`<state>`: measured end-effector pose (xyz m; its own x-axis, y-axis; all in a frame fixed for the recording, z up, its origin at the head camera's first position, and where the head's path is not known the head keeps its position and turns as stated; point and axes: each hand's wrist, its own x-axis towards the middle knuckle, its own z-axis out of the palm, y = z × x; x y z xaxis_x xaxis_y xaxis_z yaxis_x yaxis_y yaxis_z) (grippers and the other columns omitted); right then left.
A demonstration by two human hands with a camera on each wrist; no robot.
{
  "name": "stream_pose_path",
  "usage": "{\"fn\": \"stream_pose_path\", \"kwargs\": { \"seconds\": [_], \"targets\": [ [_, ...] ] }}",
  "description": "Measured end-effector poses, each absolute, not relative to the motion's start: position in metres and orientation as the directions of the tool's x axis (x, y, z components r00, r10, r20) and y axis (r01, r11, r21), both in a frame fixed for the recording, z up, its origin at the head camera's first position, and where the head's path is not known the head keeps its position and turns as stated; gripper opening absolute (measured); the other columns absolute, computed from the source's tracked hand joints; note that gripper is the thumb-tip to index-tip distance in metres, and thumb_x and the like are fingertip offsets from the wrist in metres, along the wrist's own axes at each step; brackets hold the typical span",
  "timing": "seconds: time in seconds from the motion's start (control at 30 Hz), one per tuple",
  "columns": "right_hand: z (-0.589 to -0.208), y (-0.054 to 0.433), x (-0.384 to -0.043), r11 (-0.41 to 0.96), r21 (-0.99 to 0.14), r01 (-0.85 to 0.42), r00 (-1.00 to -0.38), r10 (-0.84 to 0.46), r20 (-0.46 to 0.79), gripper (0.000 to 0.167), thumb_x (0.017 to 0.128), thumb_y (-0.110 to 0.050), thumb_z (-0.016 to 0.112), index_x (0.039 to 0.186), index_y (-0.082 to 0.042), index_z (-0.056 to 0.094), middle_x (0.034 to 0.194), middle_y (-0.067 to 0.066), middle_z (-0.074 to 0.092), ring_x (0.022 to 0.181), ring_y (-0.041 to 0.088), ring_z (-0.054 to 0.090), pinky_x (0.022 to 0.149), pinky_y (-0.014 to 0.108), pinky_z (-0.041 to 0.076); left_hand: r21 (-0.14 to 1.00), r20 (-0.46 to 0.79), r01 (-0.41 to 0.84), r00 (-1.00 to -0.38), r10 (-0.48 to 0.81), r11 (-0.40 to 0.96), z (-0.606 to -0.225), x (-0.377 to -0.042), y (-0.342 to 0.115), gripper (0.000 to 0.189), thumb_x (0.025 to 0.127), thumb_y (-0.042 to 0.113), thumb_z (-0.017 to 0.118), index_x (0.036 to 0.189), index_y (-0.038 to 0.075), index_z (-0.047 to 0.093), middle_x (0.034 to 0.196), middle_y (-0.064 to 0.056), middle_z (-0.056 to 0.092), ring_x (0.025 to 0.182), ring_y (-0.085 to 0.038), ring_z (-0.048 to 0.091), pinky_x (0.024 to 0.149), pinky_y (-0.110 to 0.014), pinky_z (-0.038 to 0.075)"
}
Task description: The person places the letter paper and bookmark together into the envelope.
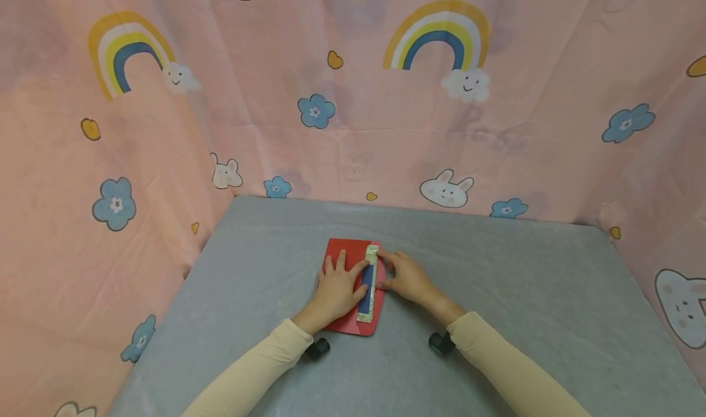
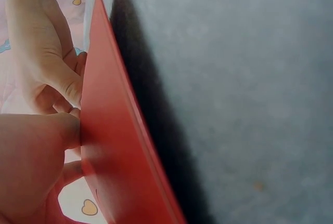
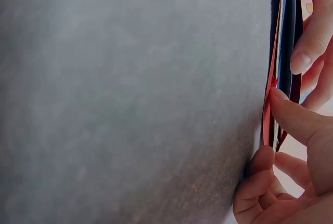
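A red folded card (image 1: 347,325) lies on the grey table, upright to my view. Along its right side shows a blue panel (image 1: 364,305) with a pale gold patterned border, partly under the red cover. My left hand (image 1: 333,293) rests on the cover with spread fingers, its thumb and index tips reaching the blue panel. At the card's right edge, my right hand (image 1: 410,280) holds the rim with curled thumb and fingers. In the right wrist view, its thumb (image 3: 294,115) touches the edge of the red layer (image 3: 267,122); several layers stand slightly apart there.
The grey cloth-covered table (image 1: 524,306) spreads around the card. A pink curtain (image 1: 358,147) printed with rainbows, flowers and rabbits hangs behind and at both sides. Dark wrist devices (image 1: 440,343) sit under both cuffs.
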<state>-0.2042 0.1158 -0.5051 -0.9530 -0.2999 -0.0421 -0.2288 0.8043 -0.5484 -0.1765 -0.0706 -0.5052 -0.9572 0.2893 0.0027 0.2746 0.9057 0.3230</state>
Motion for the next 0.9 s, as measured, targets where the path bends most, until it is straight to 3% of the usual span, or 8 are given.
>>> {"fn": "stream_pose_path", "kwargs": {
  "seconds": [0.9],
  "targets": [
    [-0.5057,0.1098,-0.2077,0.8,-0.547,-0.248,-0.95,-0.312,-0.025,0.075,0.079,-0.027,0.083,0.144,-0.009,0.051,0.086,0.006,0.053,0.076,0.016,0.046,0.065,0.028,0.037,0.319,-0.02,0.261,-0.959,0.282,0.911,-0.5058,-0.1779,-0.0699,0.057,0.094,0.04,0.064,0.147,0.031,0.046,0.157,-0.028,0.032,0.139,-0.058,0.032,0.101,-0.07,0.037]
  ]
}}
